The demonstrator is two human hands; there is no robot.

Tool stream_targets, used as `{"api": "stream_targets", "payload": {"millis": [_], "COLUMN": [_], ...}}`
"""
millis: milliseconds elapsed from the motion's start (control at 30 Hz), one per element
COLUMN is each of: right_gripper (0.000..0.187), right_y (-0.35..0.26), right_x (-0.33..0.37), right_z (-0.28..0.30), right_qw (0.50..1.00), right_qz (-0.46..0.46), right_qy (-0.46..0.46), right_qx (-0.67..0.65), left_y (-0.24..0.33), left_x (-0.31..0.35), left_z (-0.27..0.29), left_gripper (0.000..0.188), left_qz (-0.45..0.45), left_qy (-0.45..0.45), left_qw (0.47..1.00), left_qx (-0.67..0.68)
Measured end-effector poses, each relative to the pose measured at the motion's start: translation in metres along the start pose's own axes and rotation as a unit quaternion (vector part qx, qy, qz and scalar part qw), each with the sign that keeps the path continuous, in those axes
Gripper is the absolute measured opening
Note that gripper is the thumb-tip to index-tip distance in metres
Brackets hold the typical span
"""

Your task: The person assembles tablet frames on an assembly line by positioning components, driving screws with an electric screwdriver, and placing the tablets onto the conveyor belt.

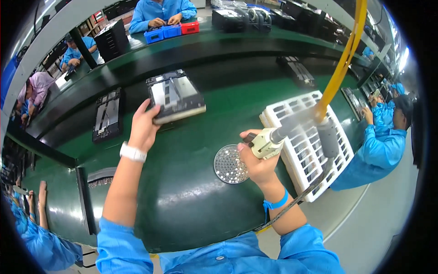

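Note:
My left hand (pixel 145 125) grips the near left corner of an opened tablet-like device (pixel 175 93), its thumb on top. The device is tilted above the green bench, with silver plates and dark strips showing inside its black frame. In my right hand (pixel 260 165) is a cream-and-grey powered screwdriver (pixel 268 144), the fingers wrapped round its body; its far end is blurred and its tip cannot be made out. A round metal dish (pixel 219 157) of small shiny pieces lies beside and partly behind my right hand.
White slotted trays (pixel 294 176) are stacked at the right, under a yellow hose (pixel 347 57) and a dark cable (pixel 305 194). Another opened device (pixel 107 115) lies at left; one more (pixel 297 72) lies farther back. A black brush-like strip (pixel 101 176) sits at left. Co-workers sit around.

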State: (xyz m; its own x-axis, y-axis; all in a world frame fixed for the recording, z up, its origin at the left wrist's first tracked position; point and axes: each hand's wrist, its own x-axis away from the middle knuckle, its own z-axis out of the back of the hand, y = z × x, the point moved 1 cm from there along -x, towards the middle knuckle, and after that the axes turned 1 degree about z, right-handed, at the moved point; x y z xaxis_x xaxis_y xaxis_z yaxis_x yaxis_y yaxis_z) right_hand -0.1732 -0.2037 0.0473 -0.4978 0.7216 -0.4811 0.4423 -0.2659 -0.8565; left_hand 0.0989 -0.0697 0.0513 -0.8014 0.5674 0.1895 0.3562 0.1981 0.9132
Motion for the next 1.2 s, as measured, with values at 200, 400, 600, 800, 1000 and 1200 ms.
{"api": "stream_targets", "payload": {"millis": [200, 400, 600, 800, 1000, 1200], "right_gripper": [0.032, 0.036, 0.038, 0.041, 0.028, 0.023], "right_y": [-0.004, 0.002, 0.011, 0.008, 0.003, 0.003], "right_x": [-0.004, 0.001, 0.005, 0.007, 0.004, 0.003], "right_z": [-0.006, 0.002, -0.004, -0.006, -0.011, -0.019], "right_qw": [0.997, 0.997, 0.996, 0.996, 0.992, 0.988], "right_qz": [0.039, -0.045, -0.090, -0.079, -0.123, -0.141], "right_qy": [-0.035, -0.026, -0.009, -0.021, -0.024, -0.021], "right_qx": [0.054, 0.051, 0.026, 0.040, -0.021, -0.056], "left_y": [-0.037, -0.038, -0.051, -0.072, -0.061, -0.044], "left_x": [0.142, 0.195, 0.185, 0.177, 0.183, 0.191], "left_z": [0.046, 0.042, -0.002, -0.005, -0.003, 0.056], "left_gripper": [0.065, 0.056, 0.051, 0.043, 0.052, 0.065], "left_qz": [-0.022, -0.171, -0.318, -0.352, -0.331, -0.290], "left_qy": [-0.011, 0.028, -0.184, -0.249, -0.229, -0.045], "left_qw": [0.997, 0.805, 0.676, 0.664, 0.671, 0.739], "left_qx": [-0.071, -0.567, -0.639, -0.611, -0.623, -0.606]}}
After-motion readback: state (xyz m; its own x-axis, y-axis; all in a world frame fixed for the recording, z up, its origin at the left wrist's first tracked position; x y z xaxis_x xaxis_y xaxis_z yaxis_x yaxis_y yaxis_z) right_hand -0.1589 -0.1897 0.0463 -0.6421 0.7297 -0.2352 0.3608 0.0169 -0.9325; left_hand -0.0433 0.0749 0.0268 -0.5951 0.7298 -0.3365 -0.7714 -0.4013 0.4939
